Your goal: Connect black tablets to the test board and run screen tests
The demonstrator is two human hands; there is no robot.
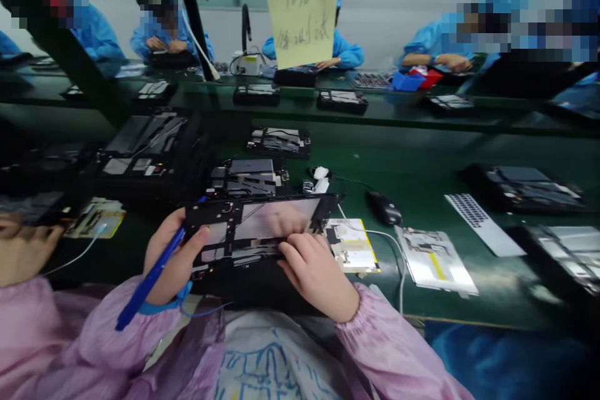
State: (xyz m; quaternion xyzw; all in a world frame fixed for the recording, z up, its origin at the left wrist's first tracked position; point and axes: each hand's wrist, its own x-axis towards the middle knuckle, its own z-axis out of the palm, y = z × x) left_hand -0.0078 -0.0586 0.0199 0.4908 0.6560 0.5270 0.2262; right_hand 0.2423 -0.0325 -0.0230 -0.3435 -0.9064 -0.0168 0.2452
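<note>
My left hand (165, 256) is closed around the left end of an opened tablet (218, 234), its thumb on the near face. A blue pen (150, 281) is also held in that hand, lying slantwise across the palm. The tablet is tilted toward me, with its inner parts and a shiny grey battery (262, 219) showing. My right hand (319, 269) has its fingers bent together on the lower right part of the tablet, by dark flat cables; its fingertips are partly hidden. A blue wrist strap (162, 307) with a thin cord is on my left wrist.
Stacked opened tablets (145, 137) stand left, with more tablets (248, 178) ahead. A metal-backed panel (438, 259), a black mouse (384, 207) and a white cable (402, 269) lie right. A neighbour's hand (28, 247) is at far left. A yellow note (304, 22) hangs ahead.
</note>
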